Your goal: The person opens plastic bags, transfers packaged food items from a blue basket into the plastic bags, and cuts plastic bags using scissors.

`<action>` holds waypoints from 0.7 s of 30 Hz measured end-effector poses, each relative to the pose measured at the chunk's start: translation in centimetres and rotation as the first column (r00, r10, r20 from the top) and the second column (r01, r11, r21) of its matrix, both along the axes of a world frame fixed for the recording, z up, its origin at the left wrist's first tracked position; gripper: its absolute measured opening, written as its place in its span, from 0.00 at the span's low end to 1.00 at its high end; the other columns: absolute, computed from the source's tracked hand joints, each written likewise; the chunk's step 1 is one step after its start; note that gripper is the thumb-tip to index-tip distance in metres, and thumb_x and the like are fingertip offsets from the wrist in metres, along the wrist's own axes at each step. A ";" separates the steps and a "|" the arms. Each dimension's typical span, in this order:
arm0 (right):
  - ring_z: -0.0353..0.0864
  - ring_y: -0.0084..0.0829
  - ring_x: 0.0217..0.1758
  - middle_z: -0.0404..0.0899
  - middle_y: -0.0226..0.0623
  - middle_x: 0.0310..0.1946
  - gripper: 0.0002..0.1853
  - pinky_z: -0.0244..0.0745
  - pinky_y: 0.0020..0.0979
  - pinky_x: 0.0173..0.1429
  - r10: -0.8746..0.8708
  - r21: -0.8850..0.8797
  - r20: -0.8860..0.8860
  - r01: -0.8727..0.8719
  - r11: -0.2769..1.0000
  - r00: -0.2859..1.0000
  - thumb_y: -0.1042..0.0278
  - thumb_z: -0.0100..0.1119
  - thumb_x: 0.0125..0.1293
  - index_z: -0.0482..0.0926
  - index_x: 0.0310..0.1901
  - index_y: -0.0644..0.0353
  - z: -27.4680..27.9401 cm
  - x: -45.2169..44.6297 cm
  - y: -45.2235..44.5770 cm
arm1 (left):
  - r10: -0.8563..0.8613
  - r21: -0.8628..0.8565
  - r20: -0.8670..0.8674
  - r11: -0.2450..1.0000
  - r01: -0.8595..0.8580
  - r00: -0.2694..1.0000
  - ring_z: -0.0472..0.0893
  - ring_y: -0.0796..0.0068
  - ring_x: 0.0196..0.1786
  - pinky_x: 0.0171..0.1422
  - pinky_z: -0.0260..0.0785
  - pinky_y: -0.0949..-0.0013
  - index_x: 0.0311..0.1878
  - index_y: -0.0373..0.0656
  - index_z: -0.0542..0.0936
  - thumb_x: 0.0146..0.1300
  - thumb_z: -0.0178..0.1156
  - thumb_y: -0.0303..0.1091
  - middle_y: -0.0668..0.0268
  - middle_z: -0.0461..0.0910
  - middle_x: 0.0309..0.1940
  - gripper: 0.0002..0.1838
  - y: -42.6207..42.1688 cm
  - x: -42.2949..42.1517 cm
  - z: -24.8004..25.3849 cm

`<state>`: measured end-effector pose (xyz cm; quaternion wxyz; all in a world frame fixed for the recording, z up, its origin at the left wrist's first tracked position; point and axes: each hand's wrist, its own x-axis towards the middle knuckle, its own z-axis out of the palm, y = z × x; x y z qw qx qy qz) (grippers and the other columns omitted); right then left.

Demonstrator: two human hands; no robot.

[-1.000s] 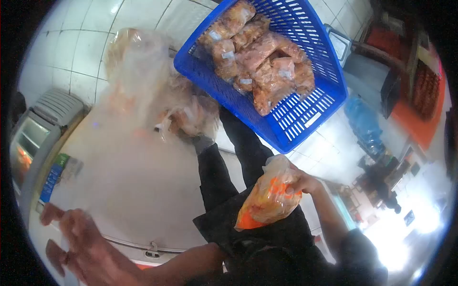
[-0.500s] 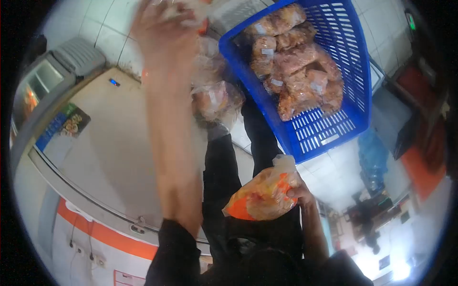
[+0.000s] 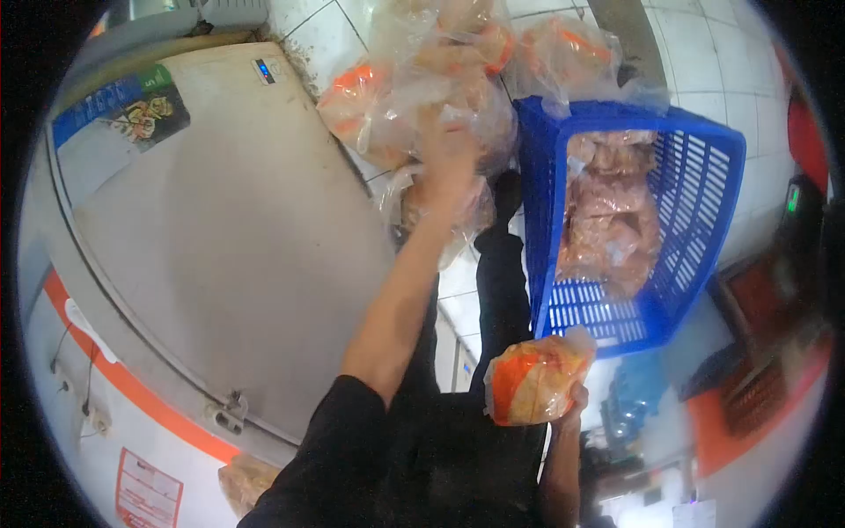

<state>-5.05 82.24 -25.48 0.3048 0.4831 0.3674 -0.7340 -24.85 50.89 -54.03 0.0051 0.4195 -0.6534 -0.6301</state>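
Right hand (image 3: 576, 403) holds a bag (image 3: 533, 383), left hand (image 3: 451, 148) at clustered bags (image 3: 392, 119).

A single camera on the person's head gives the view, facing forward and steeply down past the person's own dark clothes (image 3: 414, 466). The lens is very wide, bending straight edges and leaving a round black border. The right hand (image 3: 575, 402), with its bag (image 3: 535, 383), sits low and fairly near. The left forearm (image 3: 409, 290) runs up and away from the lens, so the left hand (image 3: 451, 150) is farther off and blurred. The view takes in a pale lid (image 3: 255, 202) left of the left hand, a blue basket (image 3: 542, 202) beyond the right hand, and tiled floor (image 3: 691, 75) past both.
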 end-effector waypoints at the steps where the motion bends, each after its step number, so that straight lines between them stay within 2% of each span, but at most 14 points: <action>1: 0.76 0.41 0.62 0.73 0.43 0.62 0.44 0.74 0.43 0.66 -0.002 -0.005 -0.015 0.002 1.000 1.000 0.46 0.65 0.54 0.62 0.69 0.62 -0.3 -0.6 -0.8 | -0.019 -0.198 0.026 0.980 0.024 0.999 0.77 0.58 0.52 0.61 0.67 0.58 0.54 0.36 0.77 0.55 0.72 0.40 0.54 0.79 0.46 0.26 -2.6 0.8 0.3; 2: 0.76 0.41 0.62 0.73 0.43 0.61 0.44 0.74 0.43 0.65 -0.006 -0.011 -0.027 0.006 1.000 1.000 0.46 0.65 0.54 0.63 0.69 0.62 -0.7 -1.4 -1.8 | -0.017 -0.391 0.072 0.919 0.044 0.997 0.77 0.55 0.53 0.61 0.67 0.56 0.56 0.36 0.76 0.55 0.72 0.40 0.52 0.78 0.47 0.29 -5.2 1.7 0.5; 3: 0.76 0.41 0.62 0.74 0.43 0.61 0.44 0.74 0.43 0.65 -0.013 -0.024 -0.043 0.012 1.000 0.999 0.46 0.65 0.54 0.63 0.69 0.62 -1.2 -2.1 -2.9 | -0.041 -0.582 0.110 0.807 0.098 0.993 0.76 0.50 0.54 0.63 0.66 0.55 0.60 0.37 0.74 0.53 0.72 0.39 0.48 0.78 0.49 0.32 -7.2 0.6 2.2; 6: 0.76 0.41 0.62 0.74 0.42 0.61 0.43 0.74 0.43 0.65 -0.055 -0.083 -0.088 0.048 0.995 0.995 0.45 0.64 0.55 0.64 0.68 0.62 -2.9 -4.0 -6.1 | -0.182 -0.783 -0.014 0.614 0.102 0.983 0.75 0.46 0.58 0.64 0.66 0.53 0.60 0.37 0.74 0.56 0.69 0.37 0.44 0.76 0.54 0.30 -10.0 -2.5 3.0; 8: 0.76 0.41 0.61 0.74 0.42 0.61 0.43 0.75 0.43 0.65 -0.092 -0.106 -0.105 0.081 0.991 0.990 0.44 0.64 0.55 0.65 0.68 0.62 -3.5 -4.7 -8.0 | -0.398 -0.460 0.152 0.782 0.421 0.905 0.77 0.47 0.57 0.64 0.67 0.53 0.59 0.37 0.75 0.59 0.65 0.36 0.44 0.77 0.55 0.26 -12.4 -2.7 1.3; 9: 0.77 0.41 0.61 0.74 0.42 0.61 0.43 0.75 0.43 0.65 -0.089 -0.089 -0.119 0.079 0.993 0.989 0.43 0.64 0.55 0.65 0.68 0.62 -3.6 -5.0 -8.8 | -0.514 -0.248 0.193 0.798 0.549 0.836 0.77 0.48 0.57 0.64 0.67 0.53 0.59 0.37 0.75 0.60 0.63 0.35 0.44 0.78 0.55 0.24 -12.9 -2.3 0.8; 12: 0.77 0.41 0.60 0.75 0.41 0.59 0.40 0.75 0.43 0.64 0.015 0.025 -0.217 -0.010 1.000 0.976 0.40 0.60 0.58 0.67 0.66 0.61 -3.8 -6.5 -10.6 | -0.657 -0.475 0.200 0.584 0.658 0.727 0.80 0.49 0.52 0.61 0.69 0.53 0.55 0.35 0.76 0.65 0.58 0.33 0.47 0.81 0.47 0.18 -8.8 2.2 1.1; 14: 0.78 0.40 0.58 0.76 0.39 0.58 0.38 0.76 0.43 0.62 0.078 0.114 -0.270 -0.049 0.992 0.960 0.38 0.56 0.62 0.69 0.65 0.60 -4.0 -7.6 -11.1 | -0.719 -0.667 0.145 0.437 0.604 0.680 0.81 0.45 0.48 0.55 0.72 0.51 0.53 0.33 0.75 0.65 0.56 0.30 0.46 0.81 0.43 0.16 -5.3 5.9 0.2; 16: 0.78 0.39 0.58 0.76 0.38 0.58 0.36 0.77 0.43 0.61 0.091 0.186 -0.307 -0.035 0.982 0.947 0.38 0.54 0.64 0.69 0.64 0.59 -4.2 -8.5 -11.2 | -0.646 -0.258 0.462 0.558 0.789 0.608 0.80 0.41 0.45 0.50 0.72 0.48 0.50 0.32 0.75 0.66 0.55 0.30 0.43 0.79 0.44 0.13 -2.5 4.9 3.8; 17: 0.78 0.39 0.57 0.76 0.38 0.58 0.36 0.77 0.42 0.61 0.096 0.218 -0.329 -0.024 0.976 0.940 0.39 0.54 0.64 0.69 0.64 0.59 -4.2 -8.9 -11.2 | -0.587 -0.291 0.391 0.652 0.700 0.709 0.80 0.41 0.45 0.49 0.72 0.48 0.50 0.32 0.75 0.66 0.54 0.30 0.42 0.79 0.45 0.13 -1.3 4.8 5.0; 18: 0.78 0.42 0.58 0.76 0.40 0.59 0.38 0.77 0.47 0.61 0.117 0.225 -0.307 -0.048 0.973 0.945 0.36 0.54 0.63 0.68 0.65 0.58 -4.2 -9.3 -10.8 | -0.513 -0.310 0.320 0.738 0.599 0.797 0.80 0.40 0.44 0.48 0.72 0.47 0.49 0.33 0.75 0.67 0.54 0.31 0.42 0.79 0.45 0.13 -0.4 5.1 5.9; 19: 0.76 0.43 0.60 0.74 0.41 0.60 0.40 0.75 0.47 0.63 0.057 0.173 -0.291 -0.006 0.985 0.955 0.37 0.56 0.60 0.67 0.66 0.58 -4.4 -9.3 -10.5 | -0.424 -0.321 0.250 0.812 0.488 0.871 0.80 0.40 0.44 0.47 0.72 0.46 0.49 0.33 0.75 0.67 0.53 0.31 0.41 0.78 0.45 0.12 0.1 5.3 6.4; 21: 0.72 0.46 0.64 0.71 0.43 0.63 0.43 0.72 0.49 0.68 -0.066 0.064 -0.251 0.085 0.994 0.966 0.38 0.59 0.55 0.64 0.68 0.57 -5.0 -9.6 -10.4 | -0.419 -0.321 0.186 0.829 0.458 0.889 0.80 0.39 0.42 0.47 0.72 0.46 0.51 0.33 0.75 0.67 0.54 0.33 0.42 0.79 0.44 0.14 -0.5 5.8 6.1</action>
